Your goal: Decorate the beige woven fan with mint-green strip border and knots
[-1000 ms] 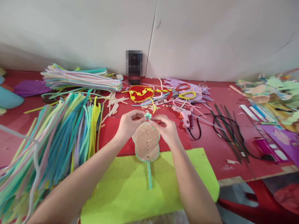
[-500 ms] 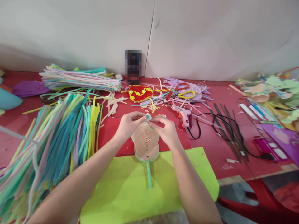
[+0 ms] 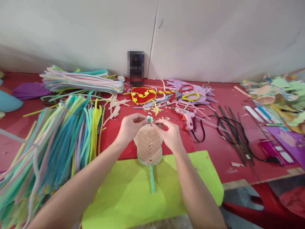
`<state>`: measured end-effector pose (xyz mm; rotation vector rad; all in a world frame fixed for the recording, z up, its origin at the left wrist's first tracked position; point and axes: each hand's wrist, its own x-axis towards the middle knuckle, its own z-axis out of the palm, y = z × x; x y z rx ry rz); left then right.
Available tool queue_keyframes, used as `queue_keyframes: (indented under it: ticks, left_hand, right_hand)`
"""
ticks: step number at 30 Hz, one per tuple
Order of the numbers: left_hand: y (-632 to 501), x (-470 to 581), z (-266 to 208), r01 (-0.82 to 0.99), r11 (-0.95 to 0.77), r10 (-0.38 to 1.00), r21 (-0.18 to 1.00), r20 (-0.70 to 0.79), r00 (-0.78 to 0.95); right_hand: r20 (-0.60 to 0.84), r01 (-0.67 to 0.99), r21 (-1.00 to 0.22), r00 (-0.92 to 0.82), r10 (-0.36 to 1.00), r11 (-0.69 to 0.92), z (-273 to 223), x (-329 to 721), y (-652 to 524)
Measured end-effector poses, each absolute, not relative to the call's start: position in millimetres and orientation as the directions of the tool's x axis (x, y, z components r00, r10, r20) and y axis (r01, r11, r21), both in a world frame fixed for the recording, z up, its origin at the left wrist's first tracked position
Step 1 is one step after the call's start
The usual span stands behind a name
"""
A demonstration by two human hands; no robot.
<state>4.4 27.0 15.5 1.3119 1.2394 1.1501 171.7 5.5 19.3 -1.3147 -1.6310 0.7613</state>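
Observation:
Between the fingertips of both hands is a small mint-green flower (image 3: pixel 150 119) that looks made of pipe cleaner. My left hand (image 3: pixel 133 125) pinches it from the left. From the right, my right hand (image 3: pixel 169 130) closes thumb and forefinger on its edge. Just below them lies a fan (image 3: pixel 149 144) with a tan ribbed face, a mint-green rim and a twisted green handle (image 3: pixel 152 179). The fan's upper edge is partly covered by the fingers. Its handle rests over a lime-green sheet (image 3: pixel 128 197).
Pipe cleaner bundles (image 3: pixel 62 143) fill the left side. Behind the hands are a red-and-yellow fan (image 3: pixel 143 95), scissors (image 3: pixel 188 95) and a pink glue gun (image 3: pixel 188 118). A black cord (image 3: pixel 228 122) trails right. A blurred dark device (image 3: pixel 135 68) leans against the wall.
The flower has turned a little and shifted slightly left between the fingertips. Both hands stay nearly in place, and the fan has not moved.

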Motion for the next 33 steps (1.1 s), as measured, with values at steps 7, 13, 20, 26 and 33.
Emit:
queue_keyframes:
  ticks: [7,13,20,26,33]
  left_hand:
    - [27,4,17,0.115,-0.019,0.999,0.993,0.015,0.037]
    - [27,4,17,0.124,-0.011,0.999,0.992,0.005,0.048]
    - [26,5,17,0.166,-0.056,0.997,0.985,0.045,0.068]
    - [24,7,15,0.184,-0.066,0.995,0.981,0.052,0.082]
    - [26,6,19,0.217,-0.086,0.992,0.972,0.064,0.108]
  right_hand:
    - [0.262,0.419,-0.869,-0.061,0.963,0.263,23,175,7]
    - [0.233,0.382,-0.893,-0.063,0.970,0.240,23,178,8]
    - [0.186,0.338,-0.920,-0.069,0.980,0.198,21,178,10]
    - [0.207,0.332,-0.920,-0.036,0.978,0.207,17,177,12]
    - [0.175,0.229,-0.959,0.017,0.984,0.167,13,174,14]
